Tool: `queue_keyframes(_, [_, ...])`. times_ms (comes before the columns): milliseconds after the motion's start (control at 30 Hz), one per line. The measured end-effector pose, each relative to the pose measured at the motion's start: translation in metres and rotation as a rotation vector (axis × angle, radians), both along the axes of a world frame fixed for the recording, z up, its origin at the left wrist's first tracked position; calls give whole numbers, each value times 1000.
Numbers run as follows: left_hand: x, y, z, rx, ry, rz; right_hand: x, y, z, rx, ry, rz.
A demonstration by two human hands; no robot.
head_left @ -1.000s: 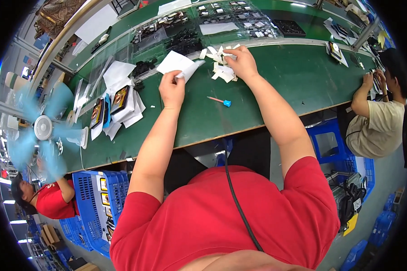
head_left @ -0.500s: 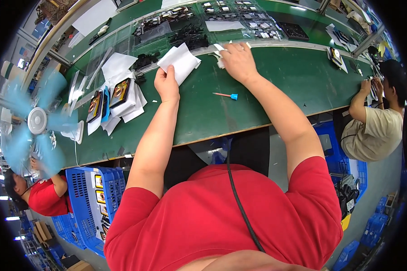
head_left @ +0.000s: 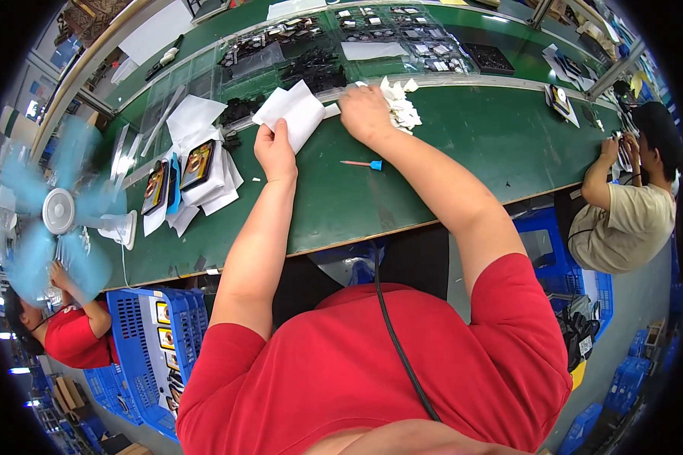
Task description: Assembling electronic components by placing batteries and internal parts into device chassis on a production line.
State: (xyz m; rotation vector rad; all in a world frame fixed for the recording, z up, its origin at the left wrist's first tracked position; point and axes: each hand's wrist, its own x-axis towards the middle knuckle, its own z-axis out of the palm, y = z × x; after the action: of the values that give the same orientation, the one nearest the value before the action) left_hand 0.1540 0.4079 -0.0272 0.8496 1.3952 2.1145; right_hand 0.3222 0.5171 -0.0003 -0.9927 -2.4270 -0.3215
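A white folded paper [head_left: 292,112] is held in my left hand [head_left: 277,152], the thumb on top of it. Just to its right, my right hand [head_left: 366,114] is low over the table with its fingers curled down; their tips are mostly hidden. Between the paper and those fingers shows a small white strip [head_left: 332,111], and I cannot tell whether the fingers pinch it. A loose heap of small white pieces [head_left: 404,110] lies beside my right hand. Nearer to me lies a small pointed item with a slim pinkish shaft and a blue end [head_left: 362,164].
Left on the green table [head_left: 334,205] are white papers with dark-framed devices [head_left: 197,163]. A fan [head_left: 58,211] spins at far left. Trays of small parts [head_left: 398,38] stand behind. Blue crates [head_left: 133,326] stand below the edge; people [head_left: 622,205] work at both sides.
My right hand has moved left toward the paper, uncovering the heap of white pieces. My left hand still holds the paper. The view has shifted slightly.
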Motion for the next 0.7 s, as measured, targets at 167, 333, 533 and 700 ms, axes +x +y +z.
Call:
queue_keyframes(167, [4, 0, 3, 1, -8, 24, 45, 24, 15, -167, 101, -190])
queue_keyframes(333, [6, -2, 5, 19, -9, 53, 40, 42, 11, -337, 13, 35])
queue_keyframes(533, [4, -4, -2, -8, 173, 123, 16, 14, 14, -188, -124, 455])
queue_keyframes(700, [31, -25, 26, -14, 764, -91, 31, 11, 31, -41, -402, 287])
